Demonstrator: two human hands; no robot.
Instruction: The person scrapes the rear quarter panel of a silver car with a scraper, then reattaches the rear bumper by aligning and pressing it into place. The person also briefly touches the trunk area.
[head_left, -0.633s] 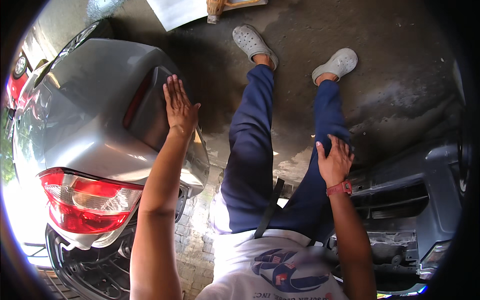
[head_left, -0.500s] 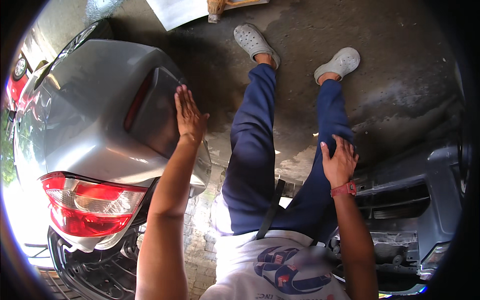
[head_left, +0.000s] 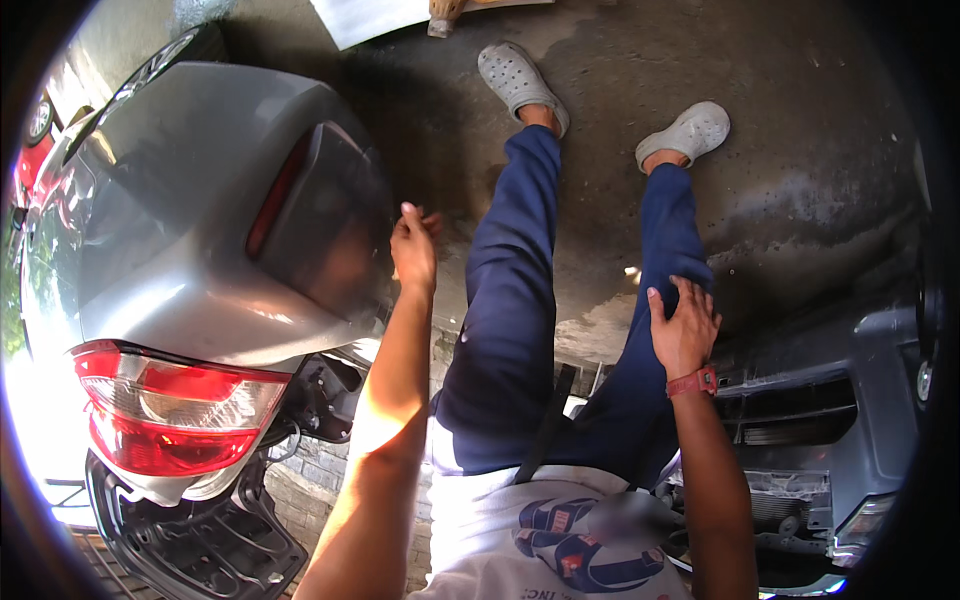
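My left hand (head_left: 414, 247) is in the air just off the right edge of the grey car's rear bumper (head_left: 200, 200), its fingers loosely bent and apart, nothing visible in them. A red and clear tail light (head_left: 175, 400) sits below the bumper's curve, left of my forearm. My right hand (head_left: 685, 330), with a red watch at the wrist, lies open on my blue trouser leg (head_left: 670, 230), fingers spread over the knee area.
A dark grey car front (head_left: 870, 400) is close on my right. An open black trunk lid (head_left: 180, 530) shows at lower left. A white sheet (head_left: 365, 20) with a yellow tool (head_left: 443, 18) lies beyond my feet. A red car (head_left: 32, 160) stands at far left.
My left hand has left the bumper panel, moving right and lower in view, and its flattened fingers have bent. My right hand still rests on my leg, shifted slightly in view.
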